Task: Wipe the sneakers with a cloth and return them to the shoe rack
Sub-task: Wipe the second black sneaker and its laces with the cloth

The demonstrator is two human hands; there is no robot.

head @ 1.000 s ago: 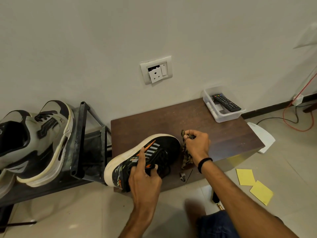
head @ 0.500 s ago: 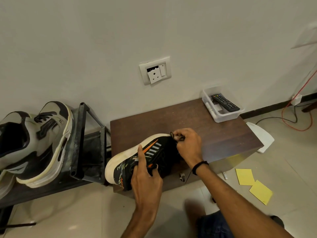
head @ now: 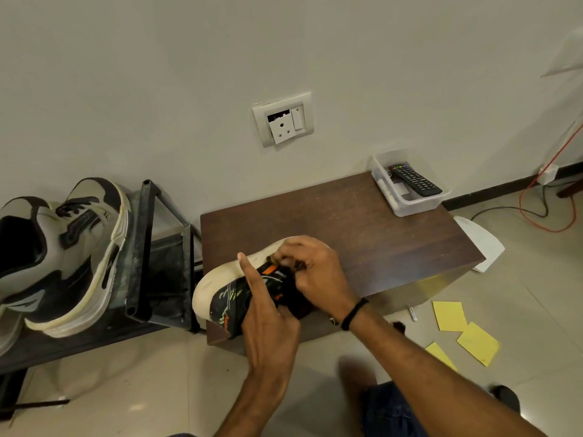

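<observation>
I am in the middle of the wiping job. The black sneaker lies on its side at the front left corner of the desk, in the middle of the frame, with its white sole turned up and away from me. My left hand holds it at the back end, fingers curled round the shoe and one finger sticking up along the sole. My right hand is bunched up tight on the cloth and presses it on the side of the shoe. Only a small dark bit of the cloth peeks out from under the fingers.

I think this shoe is only partly wiped, and I cannot tell how clean it is. It is not back on the shoe rack yet. The grey sneakers sit on the rack at the left of the frame. I cannot tell if they have been wiped. So there is more rubbing to do, and then this shoe has to go back.

A second ago my right hand was off to the right of the toe, with the cloth hanging down beside the shoe. Now it has slid left onto the shoe and covers the toe end. The shoe is also tipped over more, so more of the white sole shows.
</observation>
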